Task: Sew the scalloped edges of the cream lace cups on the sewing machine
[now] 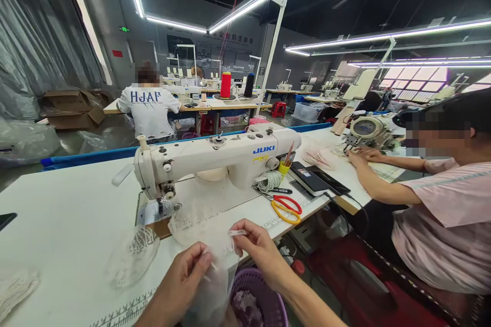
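Dim sewing workshop under long strip lights, rows of machines receding toward the back wall. In front, a wide white worktable with a printed ruler strip along its near edge. Bolted into it, a cream-white JUKI sewing machine, needle end to the left.

Low and centre, a sheer white piece of lace mesh fabric: nearly see-through, patterned with fine openwork, crumpled in soft folds, spread from just below the machine's presser foot to the table edge and hanging off it between the two hands. Left hand closed around the lower bunch of the fabric, fingers curled in tight. Right hand pinching the upper edge, thumb and forefinger narrow on a small stiff white tab, other fingers loosely bent.

Left of the hands, a second white lace piece flat on the table, well apart from a third heap at the far left edge. Under the table edge, a round purple plastic basket with pale scraps inside.

Right of the machine: red-and-yellow-handled scissors, a coil of white cord, a small yellow cup of pencils, a dark flat phone. Beyond, a co-worker in a pink shirt, both hands at another machine. Further back, a seated person in a white printed T-shirt.
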Available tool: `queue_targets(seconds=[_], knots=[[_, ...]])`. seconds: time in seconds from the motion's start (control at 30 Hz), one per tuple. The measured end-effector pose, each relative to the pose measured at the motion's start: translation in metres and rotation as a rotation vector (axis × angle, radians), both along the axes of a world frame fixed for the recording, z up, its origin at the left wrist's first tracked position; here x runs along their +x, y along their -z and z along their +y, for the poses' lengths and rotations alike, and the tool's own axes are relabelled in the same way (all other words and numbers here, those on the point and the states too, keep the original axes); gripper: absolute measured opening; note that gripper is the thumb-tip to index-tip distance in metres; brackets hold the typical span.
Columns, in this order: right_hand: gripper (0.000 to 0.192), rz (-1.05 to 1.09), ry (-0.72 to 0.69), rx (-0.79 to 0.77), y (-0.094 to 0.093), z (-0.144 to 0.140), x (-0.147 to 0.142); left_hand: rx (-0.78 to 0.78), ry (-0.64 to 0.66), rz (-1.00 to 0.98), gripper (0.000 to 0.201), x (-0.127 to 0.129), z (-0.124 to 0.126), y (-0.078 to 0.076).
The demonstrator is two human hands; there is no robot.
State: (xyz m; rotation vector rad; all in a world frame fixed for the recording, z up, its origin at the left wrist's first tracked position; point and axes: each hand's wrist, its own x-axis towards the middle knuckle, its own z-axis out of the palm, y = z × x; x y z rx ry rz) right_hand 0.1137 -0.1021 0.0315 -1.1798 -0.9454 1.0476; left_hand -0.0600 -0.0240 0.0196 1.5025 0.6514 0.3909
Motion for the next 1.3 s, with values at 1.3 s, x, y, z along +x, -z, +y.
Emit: queue_targets(seconds=[1.3], knots=[[0.036,-0.571,-0.381,-0.107,0.012,-0.026,-0.020,0.115,0.165,0.181,0.021,-0.032,-0.018,-0.001]])
